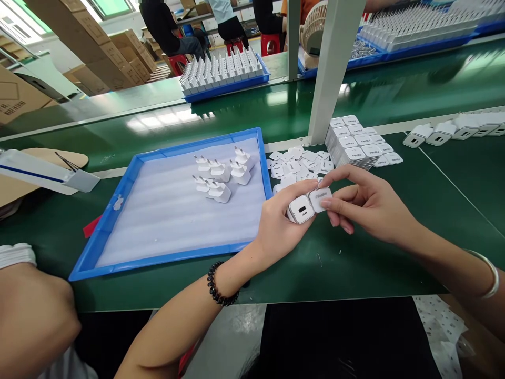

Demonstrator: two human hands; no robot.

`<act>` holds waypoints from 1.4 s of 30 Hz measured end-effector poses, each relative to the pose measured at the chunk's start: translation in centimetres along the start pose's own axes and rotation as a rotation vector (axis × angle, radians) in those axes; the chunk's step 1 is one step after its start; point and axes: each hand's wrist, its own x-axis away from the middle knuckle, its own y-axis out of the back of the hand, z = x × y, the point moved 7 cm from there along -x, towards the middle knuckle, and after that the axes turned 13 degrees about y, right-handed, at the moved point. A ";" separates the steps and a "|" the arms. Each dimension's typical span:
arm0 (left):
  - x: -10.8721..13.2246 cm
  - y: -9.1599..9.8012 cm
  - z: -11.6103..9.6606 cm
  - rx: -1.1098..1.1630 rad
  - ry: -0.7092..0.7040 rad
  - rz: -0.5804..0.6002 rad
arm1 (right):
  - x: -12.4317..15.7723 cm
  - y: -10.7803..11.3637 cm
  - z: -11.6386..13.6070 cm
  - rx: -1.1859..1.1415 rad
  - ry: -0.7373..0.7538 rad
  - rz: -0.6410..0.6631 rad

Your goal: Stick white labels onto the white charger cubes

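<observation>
My left hand (278, 218) is wrapped round a white USB charger (302, 209), its face with the ports turned toward me. Right beside that face is a white rounded-square piece (320, 199) with grey lettering. The thumb and index finger of my right hand (361, 205) pinch this piece by its edges; I cannot tell whether it touches the charger. Behind my hands lies a loose pile of similar flat white pieces (292, 166). Neat stacks of printed squares (349, 142) stand to the right of the pile.
A blue-rimmed tray (134, 205) at left holds several white plug chargers (219, 173). More chargers (442, 132) line up at far right. A white post (329, 68) rises behind the stacks. Another person's arm (35, 310) rests at lower left. Filled trays (224, 73) stand across the green bench.
</observation>
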 end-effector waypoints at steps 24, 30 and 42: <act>-0.1 -0.3 0.0 0.097 -0.013 0.091 | -0.5 -0.1 -2.1 -0.184 -0.217 0.031; -0.1 -0.4 -0.4 0.116 -0.095 0.120 | 0.2 -1.3 -3.0 -0.361 -0.342 0.059; -0.5 -0.2 1.0 0.302 0.170 0.160 | -0.4 -1.2 -2.3 -0.231 -0.261 0.122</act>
